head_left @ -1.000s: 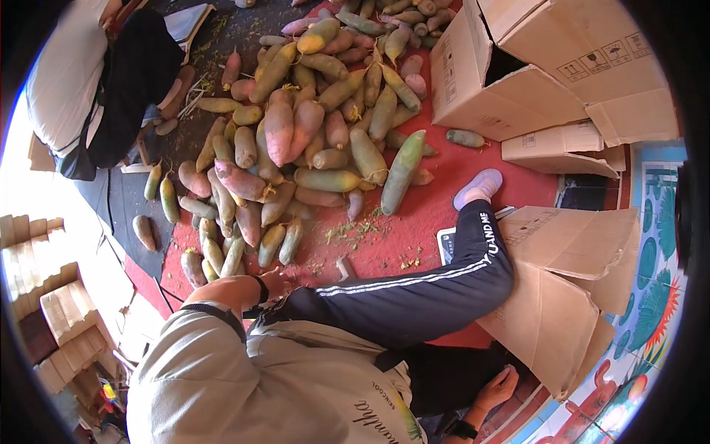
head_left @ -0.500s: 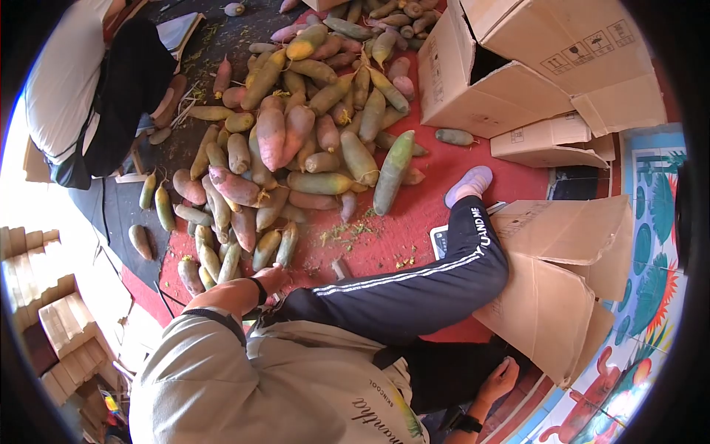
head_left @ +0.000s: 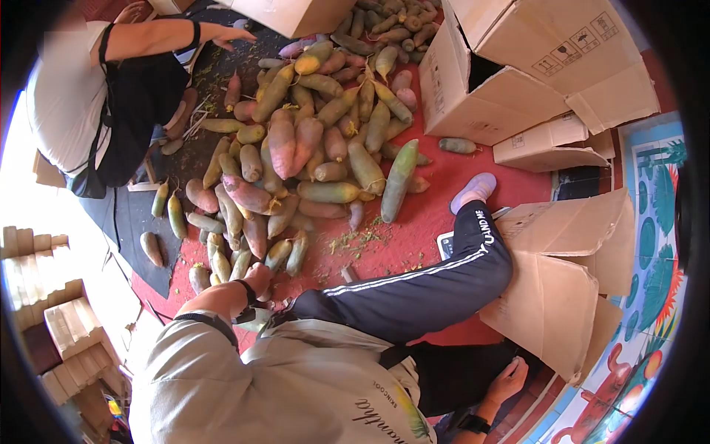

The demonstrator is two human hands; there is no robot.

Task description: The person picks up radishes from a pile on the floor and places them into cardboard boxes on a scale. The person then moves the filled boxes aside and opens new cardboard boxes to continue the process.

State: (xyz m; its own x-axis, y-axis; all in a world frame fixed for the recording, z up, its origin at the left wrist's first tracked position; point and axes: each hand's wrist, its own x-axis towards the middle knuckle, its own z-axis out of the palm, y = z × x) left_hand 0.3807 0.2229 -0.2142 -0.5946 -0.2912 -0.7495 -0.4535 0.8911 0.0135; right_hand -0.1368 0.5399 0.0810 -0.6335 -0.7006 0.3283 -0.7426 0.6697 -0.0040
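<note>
My left hand [head_left: 257, 280] is closed, at the near edge of a pile of long radishes [head_left: 325, 192], close to several green-and-grey ones [head_left: 297, 254]. What its fingers hold, if anything, is hidden. Below that wrist a pale greenish thing [head_left: 256, 320] shows in part. My right hand [head_left: 509, 376] rests curled by the black cloth over my thigh [head_left: 458, 377]; nothing can be made out in it. A large green radish [head_left: 400, 181] lies at the pile's right side, in front of my shoe.
Another person's arm [head_left: 159, 38] stretches over the pile's far left. Cardboard boxes stand at the top [head_left: 296, 11], upper right [head_left: 510, 81] and right [head_left: 551, 296]. A small scale-like device [head_left: 444, 245] sits beside my leg. Stacked cartons [head_left: 70, 322] are at lower left.
My left hand has drawn back slightly to the left. The other person's arm now reaches out over the radishes, and more of the box at the top shows. My right hand stays by my thigh.
</note>
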